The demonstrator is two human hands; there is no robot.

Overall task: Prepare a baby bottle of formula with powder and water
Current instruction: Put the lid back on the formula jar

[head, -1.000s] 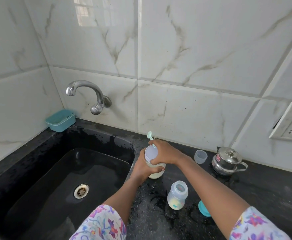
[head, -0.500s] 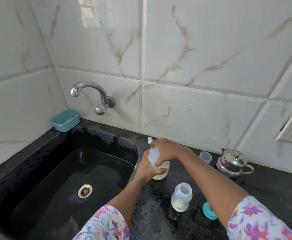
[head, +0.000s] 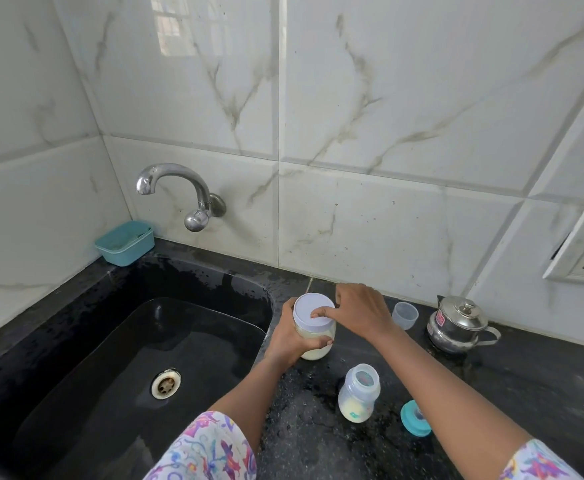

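A single head-worn camera looks forward and down from close above the counter [head: 543,382], just right of the sink [head: 86,375]. The wall [head: 405,116] behind the sink fills the upper half. The left hand [head: 292,336] and right hand [head: 360,311] lie just right of the sink, below mid-frame.

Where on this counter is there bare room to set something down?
Bare black counter lies in front of the steel pot, right of the teal ring. Smaller patch: between left forearm and clear baby bottle. Crowded between white-lidded jar, small clear cup and bottle.

White floral-print sleeves [head: 207,448]
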